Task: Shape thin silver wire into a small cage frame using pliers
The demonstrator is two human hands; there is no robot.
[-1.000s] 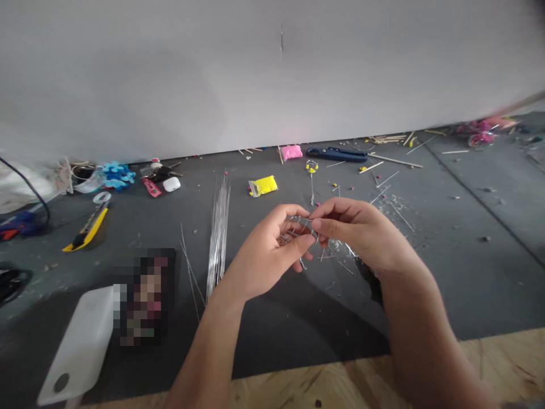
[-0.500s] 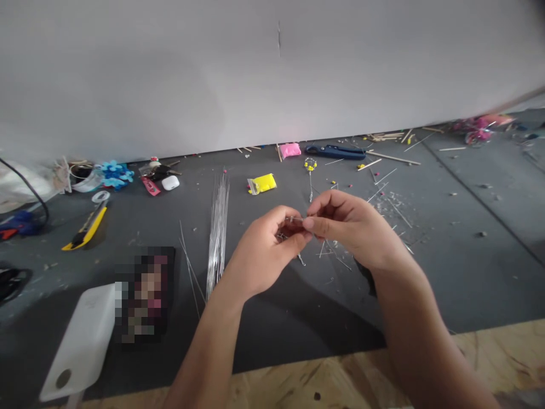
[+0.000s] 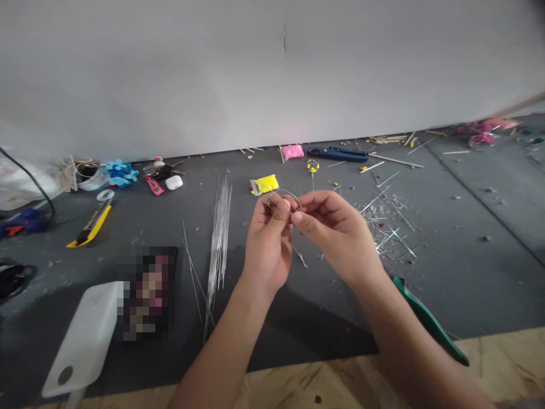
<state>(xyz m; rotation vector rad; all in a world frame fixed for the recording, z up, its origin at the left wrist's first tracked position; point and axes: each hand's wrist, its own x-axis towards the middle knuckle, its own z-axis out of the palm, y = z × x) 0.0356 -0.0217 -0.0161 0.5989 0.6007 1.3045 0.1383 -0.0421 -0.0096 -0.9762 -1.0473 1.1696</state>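
Both hands meet over the dark table and pinch a thin wire bent into a loop (image 3: 293,193). My left hand (image 3: 268,244) is closed on its left side, thumb on top. My right hand (image 3: 336,236) grips the right side between thumb and fingers. Below them a twisted wire end (image 3: 302,260) shows; whether it joins the loop is hidden. Beyond the right hand lies a finished-looking wire ring with yellow beads (image 3: 313,166) on a stem. Left of the hands is a bundle of straight wires (image 3: 220,227), and behind them a bag of yellow beads (image 3: 266,184).
Green-handled pliers (image 3: 430,324) lie partly under my right forearm. Wire offcuts (image 3: 389,238) are scattered to the right. A pink packet (image 3: 293,151) and a dark blue tool (image 3: 338,154) sit near the wall. At left are a yellow cutter (image 3: 91,224) and a white power bank (image 3: 85,335).
The wire has been turned up so its round loop shows above the fingers. My left hand has rotated more upright, and the green pliers have come into view beside my right forearm.
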